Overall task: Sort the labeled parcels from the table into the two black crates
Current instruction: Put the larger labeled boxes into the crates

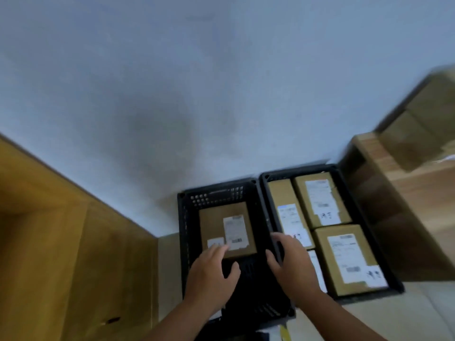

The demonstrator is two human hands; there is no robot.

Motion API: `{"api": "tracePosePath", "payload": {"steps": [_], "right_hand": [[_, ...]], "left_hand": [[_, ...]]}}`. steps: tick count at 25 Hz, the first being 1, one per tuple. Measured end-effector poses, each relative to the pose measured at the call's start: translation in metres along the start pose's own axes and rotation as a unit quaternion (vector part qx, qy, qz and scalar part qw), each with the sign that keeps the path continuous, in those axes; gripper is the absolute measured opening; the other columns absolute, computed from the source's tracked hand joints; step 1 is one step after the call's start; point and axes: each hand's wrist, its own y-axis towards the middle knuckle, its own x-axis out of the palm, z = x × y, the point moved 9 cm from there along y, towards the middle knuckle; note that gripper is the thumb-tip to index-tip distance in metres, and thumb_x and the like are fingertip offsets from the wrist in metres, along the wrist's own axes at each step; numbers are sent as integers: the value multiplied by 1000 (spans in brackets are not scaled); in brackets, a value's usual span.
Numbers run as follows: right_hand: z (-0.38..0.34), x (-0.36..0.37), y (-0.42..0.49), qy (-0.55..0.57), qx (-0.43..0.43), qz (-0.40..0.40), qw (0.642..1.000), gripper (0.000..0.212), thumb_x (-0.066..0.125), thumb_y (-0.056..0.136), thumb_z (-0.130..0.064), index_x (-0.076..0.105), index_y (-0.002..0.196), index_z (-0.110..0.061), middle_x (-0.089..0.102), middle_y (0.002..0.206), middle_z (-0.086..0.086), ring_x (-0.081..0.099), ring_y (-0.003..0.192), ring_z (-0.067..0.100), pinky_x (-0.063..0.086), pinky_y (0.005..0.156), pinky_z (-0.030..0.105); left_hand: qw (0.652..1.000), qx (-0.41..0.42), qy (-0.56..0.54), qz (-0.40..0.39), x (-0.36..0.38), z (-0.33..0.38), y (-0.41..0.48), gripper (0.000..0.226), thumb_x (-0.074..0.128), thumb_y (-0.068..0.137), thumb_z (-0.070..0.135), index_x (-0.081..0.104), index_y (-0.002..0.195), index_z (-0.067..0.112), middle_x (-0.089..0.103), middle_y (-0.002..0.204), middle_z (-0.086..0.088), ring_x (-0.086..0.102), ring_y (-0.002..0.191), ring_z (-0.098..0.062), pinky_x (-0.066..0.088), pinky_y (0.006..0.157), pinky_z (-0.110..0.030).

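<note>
Head: left fingers (218,249) flat on parcel (221,217), right fingers (283,239) round crate rim (267,205) (blurred).

Two black slotted crates stand side by side, rims touching, stocked with brown cardboard parcels bearing white labels.

Left crate (183,242): one item, the single parcel (221,227), flat and label up at the far end, with the fingertips of my left hand (211,269) on its near edge. Right crate (359,220): four items, flat, labels up, packed close. The long parcel (280,193) lies along the left wall, the far parcel (322,200) and the near parcel (349,259) on the right. The fourth parcel (317,269) is mostly hidden under my right hand (293,264).
</note>
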Motion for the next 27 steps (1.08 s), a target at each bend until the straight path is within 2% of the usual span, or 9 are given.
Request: {"api": "tracePosePath", "payload": {"steps": [3,5,8,13,19,23,27], "right_hand": [[-21,-71,-38,-74,-60,64,993,38,68,93,-40,61,128,-27,63,120,-12,60,114,11,49,97,27],[-21,-105,-61,-98,-69,99,988,37,70,91,-38,62,125,-25,63,119,-9,61,110,15,49,93,28],[-5,-154,-92,-126,-43,149,980,39,69,90,-38,63,125,-22,63,120,-7,61,111,17,50,94,30],[46,-218,-145,-120,13,219,968,44,75,85,-36,66,126,-22,65,120,-8,62,111,15,49,93,27],[134,-284,-181,-91,39,242,965,45,74,87,-35,65,128,-21,64,121,-7,61,112,13,51,94,27],[198,-341,-196,-81,34,258,962,40,74,86,-35,64,124,-24,63,115,-10,60,107,11,46,89,18],[263,-389,-211,-87,58,267,958,47,68,91,-42,59,134,-26,61,124,-12,57,115,7,44,98,20]], "left_hand": [[996,86,22,14,-20,54,-18,51,47,96,58,45,145,42,48,140,25,45,133,-3,41,107,-26],[992,120,19,26,-23,87,-23,50,48,95,58,46,143,42,49,139,25,46,132,-4,41,107,-29],[982,187,21,27,-9,145,-30,50,48,96,58,48,143,39,50,137,24,46,131,-4,38,108,-27],[969,244,35,-4,34,231,-58,53,45,95,61,45,144,41,48,141,25,44,132,-2,36,110,-26],[965,259,38,-22,97,329,-83,52,49,96,56,44,145,40,49,139,25,46,129,-2,40,112,-31],[967,254,18,-17,143,397,-99,49,51,96,55,46,143,44,50,135,29,47,127,3,42,108,-26],[969,246,6,-20,188,460,-108,49,52,93,59,46,141,46,49,129,33,44,117,9,36,97,-18]]}}
